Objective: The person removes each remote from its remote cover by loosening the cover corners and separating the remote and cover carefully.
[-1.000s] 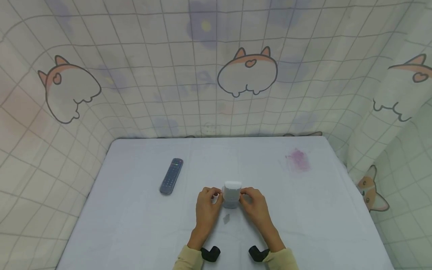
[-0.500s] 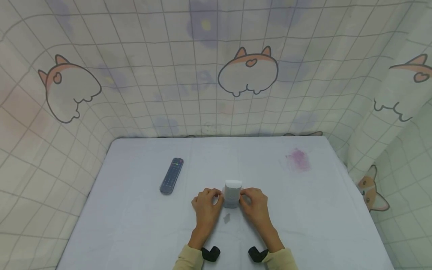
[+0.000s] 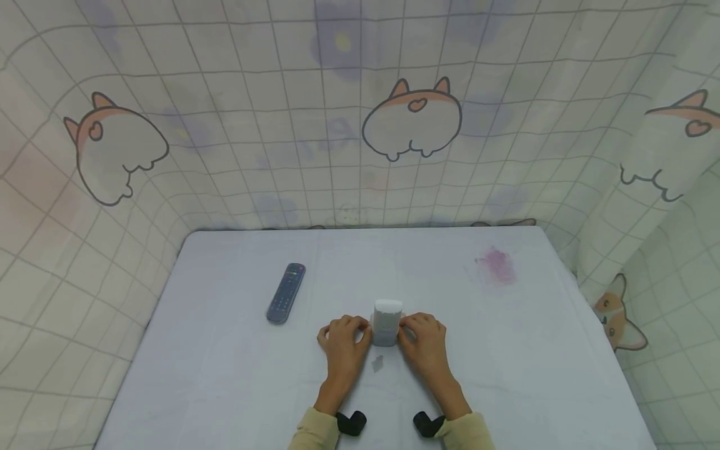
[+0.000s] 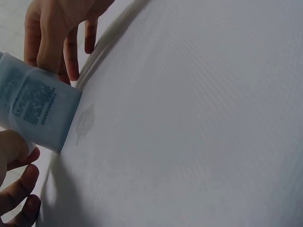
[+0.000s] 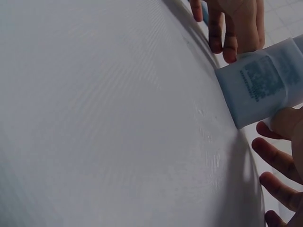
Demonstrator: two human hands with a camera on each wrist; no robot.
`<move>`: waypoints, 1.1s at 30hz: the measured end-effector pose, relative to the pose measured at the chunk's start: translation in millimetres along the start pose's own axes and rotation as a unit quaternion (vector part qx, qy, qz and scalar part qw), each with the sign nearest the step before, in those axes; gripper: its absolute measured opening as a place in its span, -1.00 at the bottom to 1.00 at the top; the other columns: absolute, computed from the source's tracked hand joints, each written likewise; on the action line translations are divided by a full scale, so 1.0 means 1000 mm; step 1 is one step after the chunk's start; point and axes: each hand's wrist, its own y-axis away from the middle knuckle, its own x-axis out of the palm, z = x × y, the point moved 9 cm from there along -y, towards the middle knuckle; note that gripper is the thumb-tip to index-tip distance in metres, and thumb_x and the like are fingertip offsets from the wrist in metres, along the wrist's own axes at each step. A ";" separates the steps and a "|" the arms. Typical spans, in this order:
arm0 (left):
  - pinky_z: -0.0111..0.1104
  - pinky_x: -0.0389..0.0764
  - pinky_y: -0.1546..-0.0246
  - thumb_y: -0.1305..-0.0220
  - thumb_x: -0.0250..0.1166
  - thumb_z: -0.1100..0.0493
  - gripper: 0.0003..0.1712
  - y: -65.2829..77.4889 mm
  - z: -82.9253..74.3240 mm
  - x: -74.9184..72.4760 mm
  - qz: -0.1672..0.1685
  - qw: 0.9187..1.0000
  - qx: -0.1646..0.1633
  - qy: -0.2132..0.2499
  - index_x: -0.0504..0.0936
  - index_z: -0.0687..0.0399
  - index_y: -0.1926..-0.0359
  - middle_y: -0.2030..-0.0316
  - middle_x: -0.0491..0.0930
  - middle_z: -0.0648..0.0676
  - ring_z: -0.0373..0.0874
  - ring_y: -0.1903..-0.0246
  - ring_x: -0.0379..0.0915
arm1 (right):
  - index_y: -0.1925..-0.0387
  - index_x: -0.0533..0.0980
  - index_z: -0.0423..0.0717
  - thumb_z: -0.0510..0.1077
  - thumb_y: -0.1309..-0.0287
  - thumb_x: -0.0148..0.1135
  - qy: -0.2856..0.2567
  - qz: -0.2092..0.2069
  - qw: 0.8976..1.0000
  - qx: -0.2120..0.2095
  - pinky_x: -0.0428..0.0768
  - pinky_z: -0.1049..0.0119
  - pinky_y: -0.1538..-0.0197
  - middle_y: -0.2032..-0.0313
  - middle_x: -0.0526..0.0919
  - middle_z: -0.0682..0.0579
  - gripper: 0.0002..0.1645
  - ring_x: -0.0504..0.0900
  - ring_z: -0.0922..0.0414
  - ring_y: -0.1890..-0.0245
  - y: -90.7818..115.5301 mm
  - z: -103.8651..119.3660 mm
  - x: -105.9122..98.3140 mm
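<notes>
A small container (image 3: 386, 325) with a white top and a blue-grey body stands upright on the table. Printed text and a translucent wrap (image 4: 23, 111) around its body show in the left wrist view. My left hand (image 3: 342, 347) is at its left side, thumb and forefinger pinching the wrap's edge, the other fingers spread outward. On the opposite side my right hand (image 3: 425, 344) pinches the wrap likewise with thumb and forefinger. The right wrist view shows the printed container (image 5: 260, 85) between both hands, its lower end at the cloth.
A dark remote control (image 3: 285, 294) lies to the left, farther back on the white-covered table (image 3: 225, 375). There is a pink stain (image 3: 497, 267) at the back right and a grey mark (image 3: 377, 363) in front of the container. A patterned curtain (image 3: 270, 144) hangs behind.
The outer fingers of my left hand have spread out to the left. The container stays in place, and my right hand has hardly moved.
</notes>
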 end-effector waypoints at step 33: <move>0.17 0.29 -0.15 -0.18 0.56 0.15 -0.82 0.002 -0.003 0.005 0.014 0.999 0.035 -0.038 0.69 -0.12 0.45 0.35 0.61 -0.04 -0.02 0.18 0.50 | 0.33 0.67 0.06 -0.16 -0.13 0.55 0.050 0.020 0.998 -0.039 0.45 -0.23 -0.14 0.17 0.71 0.06 -0.85 0.60 -0.08 -0.07 0.005 0.001 0.006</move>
